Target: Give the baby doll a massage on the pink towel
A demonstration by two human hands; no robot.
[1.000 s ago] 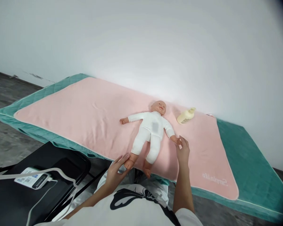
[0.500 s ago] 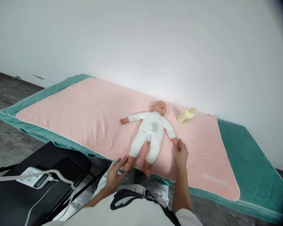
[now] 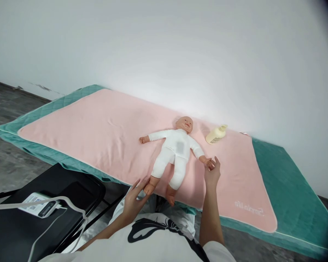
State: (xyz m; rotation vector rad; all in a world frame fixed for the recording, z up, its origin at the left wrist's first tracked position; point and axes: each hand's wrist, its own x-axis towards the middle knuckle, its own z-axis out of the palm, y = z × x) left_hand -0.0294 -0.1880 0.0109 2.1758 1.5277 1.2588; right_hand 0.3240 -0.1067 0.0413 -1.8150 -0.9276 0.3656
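Note:
A baby doll (image 3: 177, 147) in a white outfit lies face up on a pink mat (image 3: 93, 123), its feet toward me. My left hand (image 3: 135, 198) is at the doll's foot on the left, fingers apart and touching it. At the doll's hand on the right is my right hand (image 3: 212, 174), its fingers curled around the small hand. A pale yellow pump bottle (image 3: 215, 134) lies tilted on the mat, to the right of the doll's head.
The pink mat lies over a green quilted pad (image 3: 287, 189). A black folding chair (image 3: 73, 189) at the lower left holds a white device (image 3: 39, 205) with cables. A pale wall (image 3: 164, 54) stands behind the pad.
The doll's hand on the right has lifted slightly up and outward, and my right hand has shifted a little with it. My left hand's fingers have moved slightly up at the foot.

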